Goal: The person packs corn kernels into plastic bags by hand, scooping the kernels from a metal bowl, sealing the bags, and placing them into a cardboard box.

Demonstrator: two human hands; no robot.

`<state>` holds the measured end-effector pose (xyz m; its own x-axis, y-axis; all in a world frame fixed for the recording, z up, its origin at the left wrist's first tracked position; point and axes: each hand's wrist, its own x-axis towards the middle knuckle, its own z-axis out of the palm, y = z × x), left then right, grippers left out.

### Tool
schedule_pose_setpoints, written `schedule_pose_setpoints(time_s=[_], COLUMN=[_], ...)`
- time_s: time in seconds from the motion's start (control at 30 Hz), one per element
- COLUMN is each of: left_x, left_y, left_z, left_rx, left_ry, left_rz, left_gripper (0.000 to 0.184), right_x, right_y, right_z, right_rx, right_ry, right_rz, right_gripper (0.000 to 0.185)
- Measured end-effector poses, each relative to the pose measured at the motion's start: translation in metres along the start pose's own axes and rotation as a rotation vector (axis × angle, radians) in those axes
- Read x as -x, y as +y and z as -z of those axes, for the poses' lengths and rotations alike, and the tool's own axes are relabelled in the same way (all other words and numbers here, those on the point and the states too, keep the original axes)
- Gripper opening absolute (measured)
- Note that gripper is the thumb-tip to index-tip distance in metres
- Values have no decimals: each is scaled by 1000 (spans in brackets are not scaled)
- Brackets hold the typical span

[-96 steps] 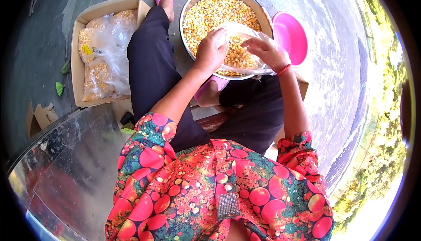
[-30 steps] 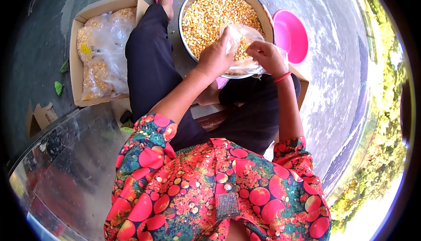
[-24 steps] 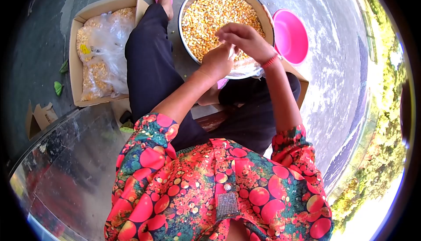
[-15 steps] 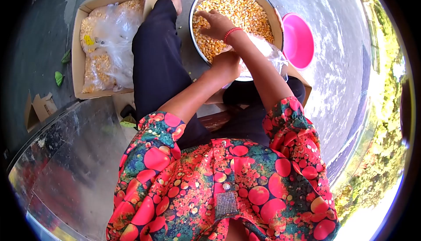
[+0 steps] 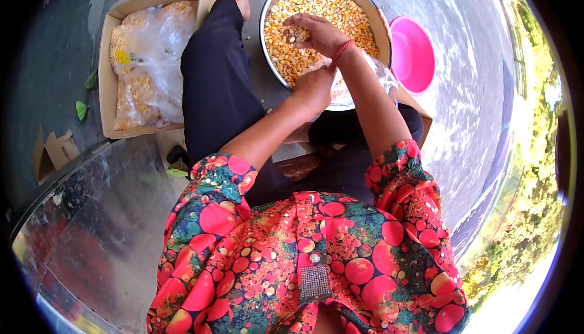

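Note:
A wide metal basin [image 5: 265, 45] with a dark rim holds loose yellow and orange corn kernels [image 5: 328, 3]. Over the kernels is my right hand [image 5: 321, 35], wearing a red beaded bracelet; its fingers are curled and cup some kernels between fingers and thumb. Just below it, at the basin's near edge, my left hand [image 5: 313, 89] is closed on the edge of a clear plastic bag [image 5: 344, 94]. The bag spreads under my right forearm, which hides part of it.
To the left stands a cardboard box [image 5: 106, 79] with filled clear bags of corn [image 5: 137, 60]. A bright pink bowl [image 5: 413, 54] is right of the basin. Green leaves [image 5: 81, 110] lie on the floor, and a metal sheet [image 5: 103, 212] is at lower left.
My right hand has moved slightly right and down, its spread fingers now curling around kernels. My left hand keeps hold of the plastic bag, almost unmoved.

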<state>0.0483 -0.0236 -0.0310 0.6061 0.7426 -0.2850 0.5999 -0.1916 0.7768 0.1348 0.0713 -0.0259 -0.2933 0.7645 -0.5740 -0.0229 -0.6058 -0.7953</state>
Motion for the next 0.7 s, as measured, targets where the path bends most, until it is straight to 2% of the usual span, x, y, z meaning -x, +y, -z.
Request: schedule_pose_setpoints(time_s=[0.07, 0.2, 0.27, 0.33, 0.4, 0.47, 0.53, 0.6, 0.63, 0.7], left_x=[-3, 0, -2, -2, -2, -6, -4, -4, -4, -3], left_y=[-6, -3, -6, -4, -5, -9, -6, -7, -7, -7], left_z=[-5, 11, 13, 18, 20, 16, 19, 18, 18, 18], left_rx=[22, 54, 98, 139, 151, 187, 190, 196, 195, 182], left_ry=[199, 255, 266, 381, 406, 494, 488, 512, 511, 507], left_rz=[-81, -13, -3, -13, -31, -91, -92, -115, -115, -149], left_gripper=[61, 62, 65, 67, 66, 66, 65, 65, 65, 64], right_x=[9, 36, 62, 83, 100, 112, 115, 115, 117, 118], right_y=[-8, -25, -31, -30, -23, -15, -3, 5, 4, 0], right_z=[5, 23, 26, 39, 42, 44, 57, 65, 66, 67], right_rx=[-67, -177, -144, -85, -74, 89, 171, 861, 959, 914], right_ry=[-7, -145, -86, -152, -150, 44, 66, 21, 42, 39], right_rz=[85, 186, 195, 144, 112, 44, -8, 290, 318, 269], right_gripper=[24, 21, 24, 24, 17, 17, 20, 22, 24, 23])
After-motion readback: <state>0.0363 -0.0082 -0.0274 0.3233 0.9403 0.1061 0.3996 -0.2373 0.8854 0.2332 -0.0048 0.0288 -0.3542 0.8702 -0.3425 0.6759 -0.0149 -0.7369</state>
